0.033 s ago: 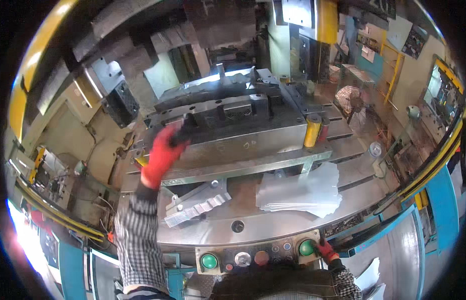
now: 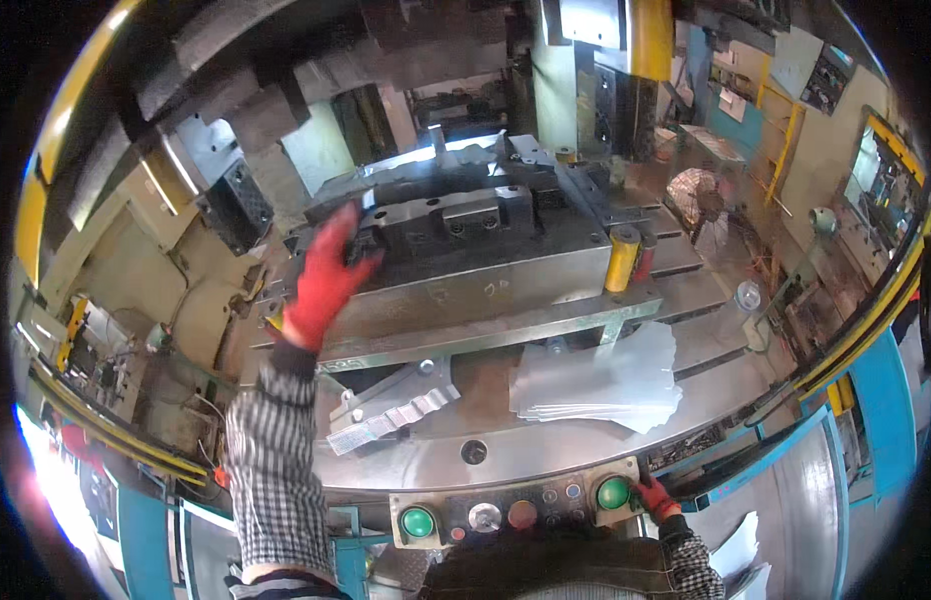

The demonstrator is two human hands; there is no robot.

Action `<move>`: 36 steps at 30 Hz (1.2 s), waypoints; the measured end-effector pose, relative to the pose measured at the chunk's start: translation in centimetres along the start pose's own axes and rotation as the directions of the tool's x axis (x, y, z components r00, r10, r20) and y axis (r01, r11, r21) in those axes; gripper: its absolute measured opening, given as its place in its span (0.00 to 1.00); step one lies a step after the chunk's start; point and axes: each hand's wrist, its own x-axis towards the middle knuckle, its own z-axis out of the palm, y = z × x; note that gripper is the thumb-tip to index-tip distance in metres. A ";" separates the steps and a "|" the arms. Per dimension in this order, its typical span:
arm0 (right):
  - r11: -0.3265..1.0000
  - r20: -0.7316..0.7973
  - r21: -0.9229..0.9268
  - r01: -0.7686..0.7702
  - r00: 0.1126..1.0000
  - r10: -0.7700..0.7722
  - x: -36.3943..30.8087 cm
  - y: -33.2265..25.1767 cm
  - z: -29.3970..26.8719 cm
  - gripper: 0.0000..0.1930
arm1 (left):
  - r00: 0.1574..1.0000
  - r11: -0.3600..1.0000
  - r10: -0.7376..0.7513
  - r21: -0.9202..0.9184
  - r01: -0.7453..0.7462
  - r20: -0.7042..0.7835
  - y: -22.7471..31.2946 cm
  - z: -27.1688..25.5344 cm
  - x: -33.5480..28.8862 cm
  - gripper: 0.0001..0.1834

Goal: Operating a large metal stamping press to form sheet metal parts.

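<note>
My left hand point(image 2: 329, 280), in a red glove, is raised over the left end of a large dark metal die point(image 2: 466, 255). Its fingers are spread and nothing shows in them. Whether the fingertips touch the die I cannot tell. At the right end of a control panel point(image 2: 556, 513), my right hand point(image 2: 656, 497), also red-gloved, rests by the panel's edge. Its fingers are stretched out beside the right green button point(image 2: 613, 492). A second green button point(image 2: 418, 522) sits at the panel's left end.
Thin metal sheets point(image 2: 596, 380) lie stacked on the press bed point(image 2: 436, 455), right of a stepped metal piece point(image 2: 396, 418). A yellow post point(image 2: 623, 262) stands at the die's right corner. Dark press parts point(image 2: 436, 45) hang above. Another person point(image 2: 698, 195) bends down at the far right.
My left hand has shifted slightly up, and its fingers appear more spread. My right hand stays by the panel's right end.
</note>
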 end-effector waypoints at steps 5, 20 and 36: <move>0.965 -0.326 0.261 0.025 0.943 0.064 0.6 2.2 -5.4 0.18 | 0.954 0.816 0.256 0.496 -0.299 0.155 -4.0 5.5 10.0 0.40; 0.937 -0.586 -0.224 0.268 0.731 -0.349 9.3 -11.7 -4.1 0.39 | 0.999 0.998 0.009 0.061 -0.006 -0.050 -0.7 0.8 3.7 0.20; 0.958 -0.471 0.261 0.120 0.882 0.018 6.0 -12.1 -11.2 0.10 | 0.740 0.890 -0.454 0.212 0.403 0.497 -2.4 -4.8 -19.0 0.18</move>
